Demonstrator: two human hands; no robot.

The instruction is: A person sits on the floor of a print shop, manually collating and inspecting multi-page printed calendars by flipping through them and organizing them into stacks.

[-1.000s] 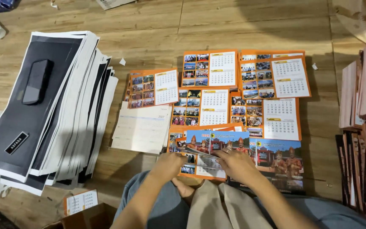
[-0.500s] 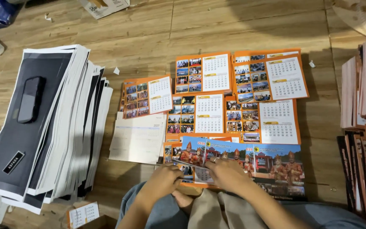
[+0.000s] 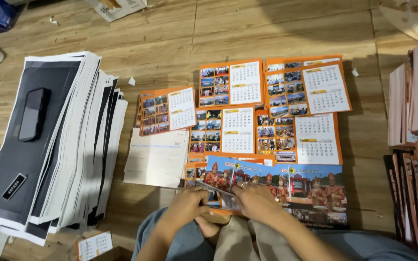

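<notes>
Both hands meet low in the middle of the head view, over my lap. My left hand [image 3: 188, 203] and my right hand [image 3: 253, 202] together grip a thin stack of printed calendar sheets [image 3: 223, 175] whose top page shows colourful photos of costumed figures. The stack rests partly on a larger cover sheet [image 3: 315, 191] with the same picture. Just beyond lie several orange calendar pages [image 3: 238, 130] spread flat on the wooden floor, each with photo grids and white date tables.
A tall fanned pile of black-and-white sheets [image 3: 68, 145] lies left, with a dark phone [image 3: 34, 114] on top. Pale ruled sheets [image 3: 156, 158] sit beside the calendars. Stacks of pink and dark cards [image 3: 417, 135] line the right edge. A small calendar card [image 3: 94, 245] lies bottom left.
The view has shifted slightly, with the calendar pages sitting lower and to the left in frame. My hands stay together on the sheets, closing in nearer my lap.
</notes>
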